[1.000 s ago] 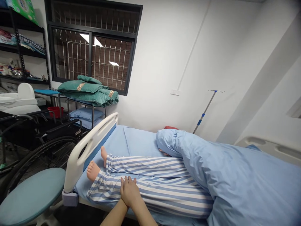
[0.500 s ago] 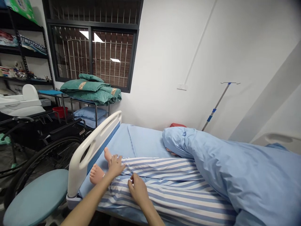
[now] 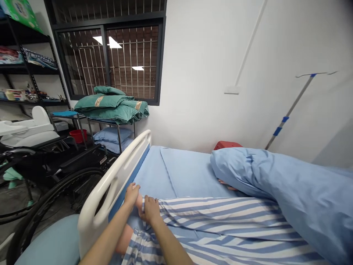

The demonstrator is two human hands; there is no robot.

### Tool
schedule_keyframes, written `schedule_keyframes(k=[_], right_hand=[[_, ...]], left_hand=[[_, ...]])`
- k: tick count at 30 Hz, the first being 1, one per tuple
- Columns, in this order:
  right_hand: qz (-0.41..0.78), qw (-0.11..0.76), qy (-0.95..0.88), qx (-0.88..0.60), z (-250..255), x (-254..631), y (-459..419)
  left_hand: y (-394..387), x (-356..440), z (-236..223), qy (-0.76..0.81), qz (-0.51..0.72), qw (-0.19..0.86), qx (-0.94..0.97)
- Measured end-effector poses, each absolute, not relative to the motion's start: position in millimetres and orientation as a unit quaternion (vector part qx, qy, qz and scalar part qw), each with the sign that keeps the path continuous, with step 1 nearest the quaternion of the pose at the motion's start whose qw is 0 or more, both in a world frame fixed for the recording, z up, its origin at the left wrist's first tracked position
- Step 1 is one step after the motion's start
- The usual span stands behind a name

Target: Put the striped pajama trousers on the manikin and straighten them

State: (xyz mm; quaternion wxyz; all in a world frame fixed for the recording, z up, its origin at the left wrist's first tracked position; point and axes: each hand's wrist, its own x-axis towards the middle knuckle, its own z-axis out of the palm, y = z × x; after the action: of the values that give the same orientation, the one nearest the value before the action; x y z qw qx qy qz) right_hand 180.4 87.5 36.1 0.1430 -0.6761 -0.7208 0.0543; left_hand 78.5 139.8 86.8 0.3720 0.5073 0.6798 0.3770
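Observation:
A figure in blue-and-white striped trousers (image 3: 220, 224) lies on the blue-sheeted bed (image 3: 179, 169). A light blue duvet (image 3: 289, 191) covers its upper part. My left hand (image 3: 131, 194) wraps around the farther bare foot near the footboard. My right hand (image 3: 150, 210) is closed on the striped trouser cuff beside that ankle. The nearer foot (image 3: 124, 239) shows partly under my left forearm.
The white footboard rail (image 3: 116, 184) runs along the bed's left end. Left of it stand a black wheelchair (image 3: 55, 173), a teal stool seat (image 3: 46, 246), a rack with folded green blankets (image 3: 113, 106) and shelves. An IV pole (image 3: 292, 106) leans by the wall.
Both hands moved from the near trouser leg up to the far foot; the left hand now grips the foot and the right the cuff. The camera moved closer to the footboard.

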Motion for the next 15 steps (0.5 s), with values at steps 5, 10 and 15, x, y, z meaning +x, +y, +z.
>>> schedule_keyframes(k=[5, 10, 15], right_hand=[[0.067, 0.14, -0.7, -0.697, 28.2, 178.9, 97.1], [0.079, 0.171, -0.683, -0.706, 74.7, 174.5, 88.9], [0.061, 0.251, -0.665, -0.701, 182.3, 194.5, 76.6]], left_hand=[[136.3, 81.9, 94.2, 0.683, 0.384, 0.389, 0.485], [120.4, 84.5, 135.7, 0.669, 0.411, 0.359, 0.505], [98.2, 107.0, 227.9, 0.51, 0.568, 0.376, 0.525]])
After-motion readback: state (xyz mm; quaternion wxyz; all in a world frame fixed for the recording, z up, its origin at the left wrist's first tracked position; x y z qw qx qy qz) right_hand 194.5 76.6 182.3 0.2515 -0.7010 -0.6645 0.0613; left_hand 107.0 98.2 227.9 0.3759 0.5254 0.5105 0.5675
